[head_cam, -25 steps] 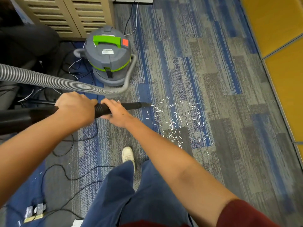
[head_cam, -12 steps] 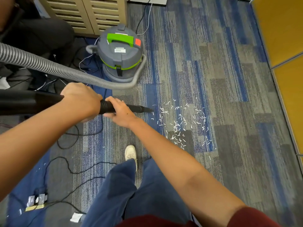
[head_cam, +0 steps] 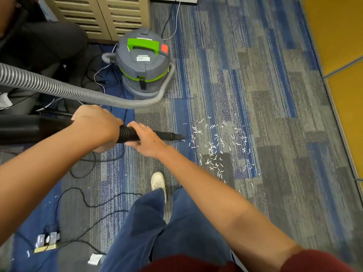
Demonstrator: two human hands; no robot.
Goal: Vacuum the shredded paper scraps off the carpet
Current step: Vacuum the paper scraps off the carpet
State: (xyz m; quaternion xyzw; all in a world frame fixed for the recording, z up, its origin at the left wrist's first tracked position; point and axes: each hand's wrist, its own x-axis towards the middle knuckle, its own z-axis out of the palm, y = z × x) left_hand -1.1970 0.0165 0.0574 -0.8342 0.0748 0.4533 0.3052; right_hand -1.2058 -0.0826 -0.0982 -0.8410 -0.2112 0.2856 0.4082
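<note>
- The carpet [head_cam: 275, 95] carries the whole job. Its blue and grey strips run away from you, and most of what shows is free of litter.
- The vacuum canister [head_cam: 143, 63] stands upright on the carpet ahead and to the left, well apart from the mess.
- The hose [head_cam: 59, 89] loops from the canister's base across to your left.
- You hold the wand [head_cam: 167, 135] nearly level and pointing right, with its narrow tip just beside the left edge of the litter.
- Your left grip [head_cam: 96, 126] is wrapped round the wand at its ribbed collar. Your right grip [head_cam: 147, 142] is curled over the thinner tube just ahead of it.
- The shredded paper scraps [head_cam: 216, 146] lie in a loose patch right of the tip, thinning toward your foot.
- I judge you are early in the suction pass, with most scraps not yet taken. Next, keep the tip low and sweep it rightward through the patch, then down after the stragglers.
</note>
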